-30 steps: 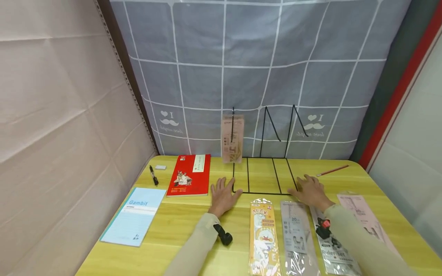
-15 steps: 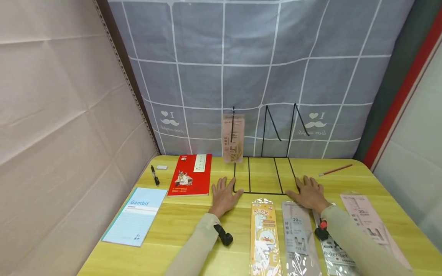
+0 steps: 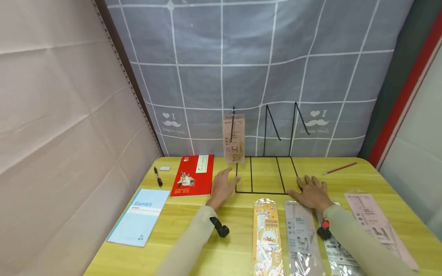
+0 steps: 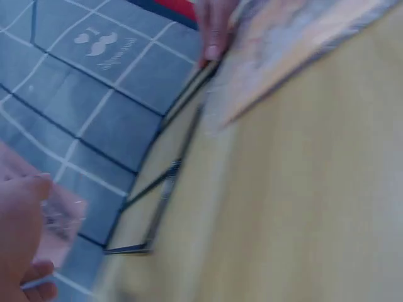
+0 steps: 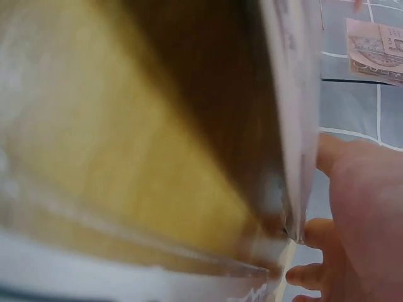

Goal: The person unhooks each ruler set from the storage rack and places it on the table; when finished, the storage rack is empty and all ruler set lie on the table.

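My left hand (image 3: pixel 222 188) is by the right edge of a red book (image 3: pixel 193 176), holding nothing, fingers pointing toward the back. Spread on the table, my right hand (image 3: pixel 312 193) touches the front right corner of a black wire display rack (image 3: pixel 260 193). From the rack's left hook hangs a pink ruler-set packet (image 3: pixel 239 130); the other two hooks carry nothing. Close to my right wrist lie a grey packet (image 3: pixel 299 226) and a silvery "Ruler set" packet (image 3: pixel 340 255), the latter partly under the sleeve. An orange duck packet (image 3: pixel 267 234) lies left of them.
A pink packet (image 3: pixel 371 220) lies at the right, with a red pencil (image 3: pixel 340 168) behind it. On the left are a light blue notebook (image 3: pixel 139 218), a black pen (image 3: pixel 158 177) and a white eraser (image 3: pixel 165 168). A grey checked cloth (image 3: pixel 197 88) hangs behind.
My left hand has come away from the rack's front left corner, shifting slightly left and turning onto its edge. The right hand stays at its corner. The head view has shifted a little.
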